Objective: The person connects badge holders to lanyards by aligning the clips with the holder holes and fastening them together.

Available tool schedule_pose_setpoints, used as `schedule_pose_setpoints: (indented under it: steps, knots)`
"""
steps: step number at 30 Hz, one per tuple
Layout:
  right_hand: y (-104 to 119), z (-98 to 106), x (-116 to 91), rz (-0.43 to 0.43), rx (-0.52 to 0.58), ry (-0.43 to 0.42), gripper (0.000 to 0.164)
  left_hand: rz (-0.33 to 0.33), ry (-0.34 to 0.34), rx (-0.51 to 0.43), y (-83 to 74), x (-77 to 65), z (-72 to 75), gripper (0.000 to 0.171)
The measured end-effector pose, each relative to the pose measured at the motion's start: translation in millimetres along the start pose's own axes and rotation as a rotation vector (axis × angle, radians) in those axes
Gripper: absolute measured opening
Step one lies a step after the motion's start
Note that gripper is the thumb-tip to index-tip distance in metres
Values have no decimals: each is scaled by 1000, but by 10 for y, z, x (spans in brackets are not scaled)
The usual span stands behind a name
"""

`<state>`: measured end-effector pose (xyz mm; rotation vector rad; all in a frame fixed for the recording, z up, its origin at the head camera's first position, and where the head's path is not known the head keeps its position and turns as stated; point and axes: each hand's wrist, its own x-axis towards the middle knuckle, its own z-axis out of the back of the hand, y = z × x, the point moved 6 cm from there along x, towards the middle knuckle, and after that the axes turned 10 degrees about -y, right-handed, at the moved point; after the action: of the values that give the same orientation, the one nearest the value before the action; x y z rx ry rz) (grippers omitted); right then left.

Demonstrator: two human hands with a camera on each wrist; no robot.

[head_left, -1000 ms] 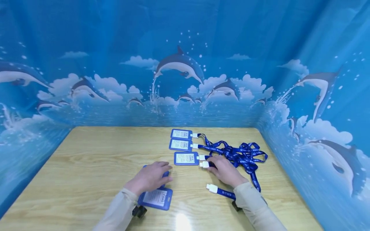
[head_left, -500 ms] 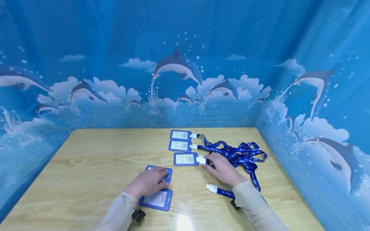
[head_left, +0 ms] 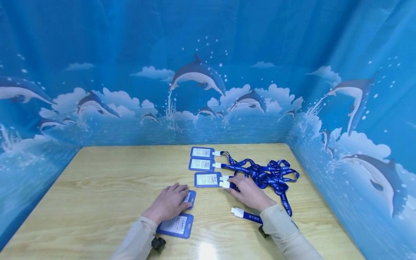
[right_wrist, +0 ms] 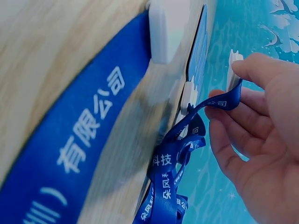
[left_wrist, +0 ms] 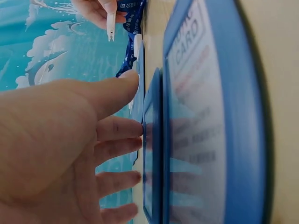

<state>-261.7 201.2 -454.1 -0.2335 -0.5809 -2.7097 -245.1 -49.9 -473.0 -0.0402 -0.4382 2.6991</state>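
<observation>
My left hand (head_left: 169, 202), fingers straight, rests its fingertips on a blue card holder (head_left: 191, 198), covering most of it. Just nearer lies another blue card holder (head_left: 175, 225), its card facing up. In the left wrist view the fingertips meet the holder's (left_wrist: 152, 140) face. My right hand (head_left: 248, 191) pinches a white lanyard clip (right_wrist: 232, 70) between thumb and fingers, holding it raised above the table. Its blue strap (right_wrist: 219, 101) trails back to the tangle. Beyond the hands, a card holder (head_left: 207, 179) attached to its own clip lies flat.
Farther back, two card holders (head_left: 202, 152) (head_left: 200, 164) lie clipped to lanyards. Their straps run into a blue tangle (head_left: 269, 177) at the right. A loose white clip (head_left: 238, 212) lies nearer, by the right forearm. A dolphin-print curtain (head_left: 146, 90) encloses the wooden table (head_left: 107, 187).
My left hand has come down onto the farther loose holder, which has slid slightly right and nearer. My right hand has lifted the white clip off the table and shifted it a little left.
</observation>
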Motion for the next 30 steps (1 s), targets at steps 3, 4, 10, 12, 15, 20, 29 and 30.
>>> schedule_pose_setpoints:
  steps: [3,4,10,12,15,20,29,30]
  knots:
    - [17,-16,-1,14,-3,2,42,21,19,-22,-2,-12,-31,61]
    - [22,-19,0,20,-4,1,41,27,24,-30,-8,-14,-32,61]
    - [41,-44,13,38,-11,4,41,24,22,-33,-32,-7,-28,63]
    - [45,-63,17,41,-15,13,41,20,27,-30,-36,-12,-31,64]
    - [54,-92,26,51,-27,23,40,11,38,-24,-37,-20,-46,66]
    - [72,-104,36,79,-26,18,39,-14,41,-20,-67,-12,-71,68]
    - [65,-106,22,76,-20,22,38,-8,51,-50,-113,25,-119,81]
    - [64,-109,20,77,-22,23,39,-3,50,-63,-117,28,-120,83]
